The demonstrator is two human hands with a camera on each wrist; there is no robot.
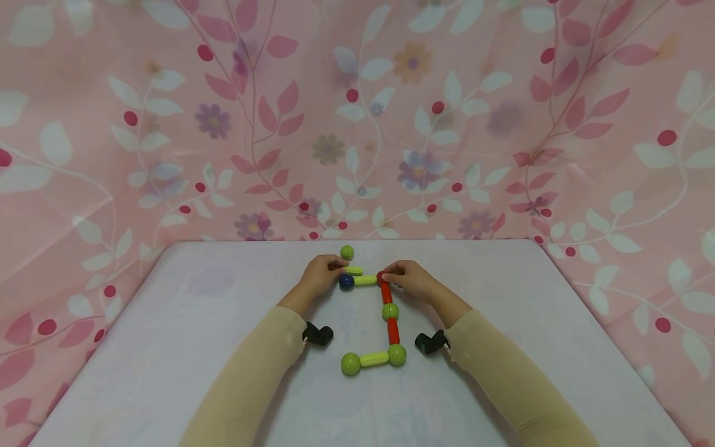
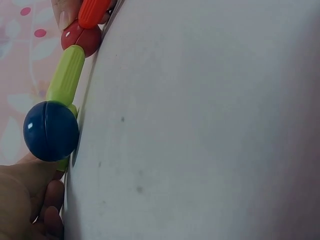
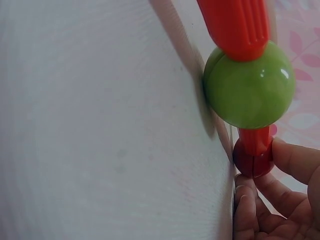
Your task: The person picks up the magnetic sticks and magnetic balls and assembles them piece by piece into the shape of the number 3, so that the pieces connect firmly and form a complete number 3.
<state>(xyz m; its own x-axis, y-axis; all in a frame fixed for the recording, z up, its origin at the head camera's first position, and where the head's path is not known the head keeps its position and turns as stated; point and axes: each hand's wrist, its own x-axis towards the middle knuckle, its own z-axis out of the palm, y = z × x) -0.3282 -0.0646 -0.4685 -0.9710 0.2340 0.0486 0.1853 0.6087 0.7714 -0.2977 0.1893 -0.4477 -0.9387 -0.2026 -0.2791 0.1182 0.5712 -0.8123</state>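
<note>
Balls and rods form a joined chain on the white table. My right hand pinches the red ball at its far corner, with thumb and fingers on either side. From that ball a yellow-green rod runs left to a dark blue ball. Toward me, a red rod leads to a green ball, then another red rod. In my left hand is the end of a loose yellow-green rod, just behind the blue ball, which partly hides it in the left wrist view.
A single green ball lies near the table's back edge. The chain's near end has a green ball, a yellow-green rod and another green ball. Pink floral cloth hangs behind the table.
</note>
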